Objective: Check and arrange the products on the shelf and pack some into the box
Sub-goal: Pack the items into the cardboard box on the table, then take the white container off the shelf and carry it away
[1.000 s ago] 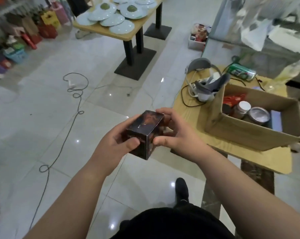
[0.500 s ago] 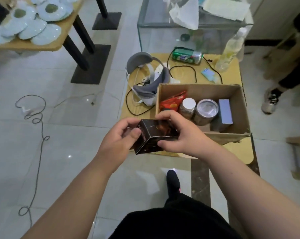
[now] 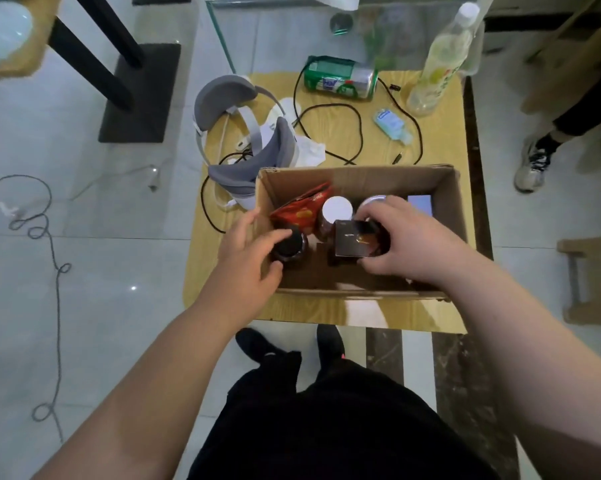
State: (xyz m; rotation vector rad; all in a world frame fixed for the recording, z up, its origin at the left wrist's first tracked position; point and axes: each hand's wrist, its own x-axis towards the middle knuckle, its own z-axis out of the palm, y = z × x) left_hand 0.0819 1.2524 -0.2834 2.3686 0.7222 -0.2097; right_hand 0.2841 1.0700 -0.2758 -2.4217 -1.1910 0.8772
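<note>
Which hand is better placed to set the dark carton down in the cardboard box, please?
Probably the right: the right hand grips the dark carton inside the cardboard box, while the left hand holds the black-lidded jar.

Both bare forearms extended forward, left hand [image 3: 249, 252] curled over a dark-lidded jar [image 3: 291, 244], apparently gripping it, right hand [image 3: 408, 242] clasping a small dark carton [image 3: 351, 243], knuckles up
</note>
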